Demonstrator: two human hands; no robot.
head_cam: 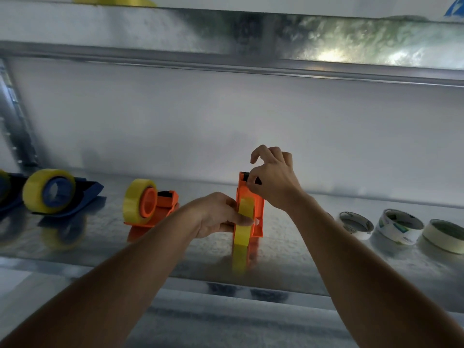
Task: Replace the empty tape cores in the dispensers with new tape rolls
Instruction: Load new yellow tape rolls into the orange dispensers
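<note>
Galvanized metal shelving bay

A shiny lower shelf (301, 249) below an upper shelf (226, 36); pale back wall (200, 116) between them.

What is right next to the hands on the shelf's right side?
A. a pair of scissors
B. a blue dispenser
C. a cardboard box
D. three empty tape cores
D: three empty tape cores lie flat on the metal shelf, to the right of the right hand.

Two orange plastic tape dispensers (160, 209) (251, 197), each carrying a yellow tape roll (136, 200) (244, 223). Two blue plastic dispensers (82, 194) (10, 189), one partly cut off. Three empty white cardboard tape cores (355, 224) (396, 226) (443, 236). Two bare hands (216, 214) (273, 179).
</note>
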